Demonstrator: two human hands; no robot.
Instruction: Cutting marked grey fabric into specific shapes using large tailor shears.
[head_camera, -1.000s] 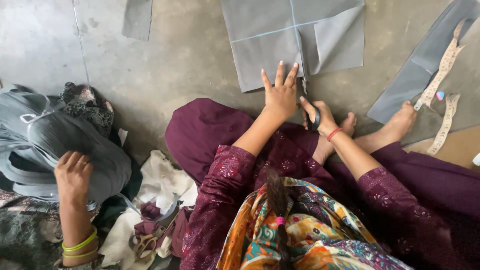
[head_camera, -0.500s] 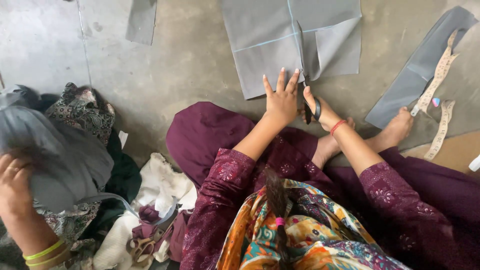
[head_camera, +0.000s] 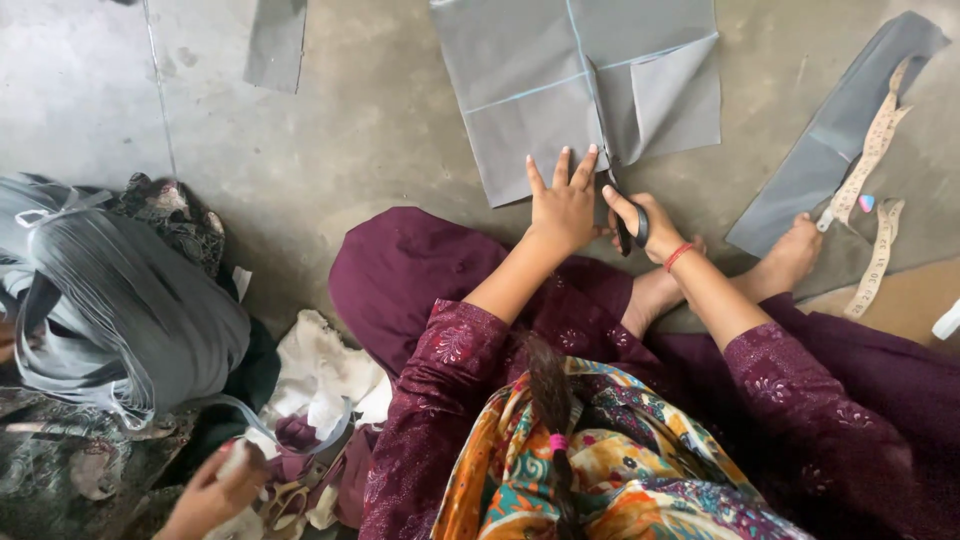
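The scissors (head_camera: 622, 205) have advanced along the grey fabric (head_camera: 540, 100), right-hand fingers (head_camera: 625, 208) grasping them, left hand (head_camera: 562, 205) splayed flat.

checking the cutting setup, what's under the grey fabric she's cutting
Bare concrete floor shows around the grey fabric. The left hand presses its near edge; the right hand holds scissors. Anything beneath the cloth is covered.

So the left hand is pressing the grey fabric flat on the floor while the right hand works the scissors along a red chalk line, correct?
Not quite: the head view shows the chalk line is light blue, not red. The left hand does press the grey fabric flat, and the right hand works the scissors.
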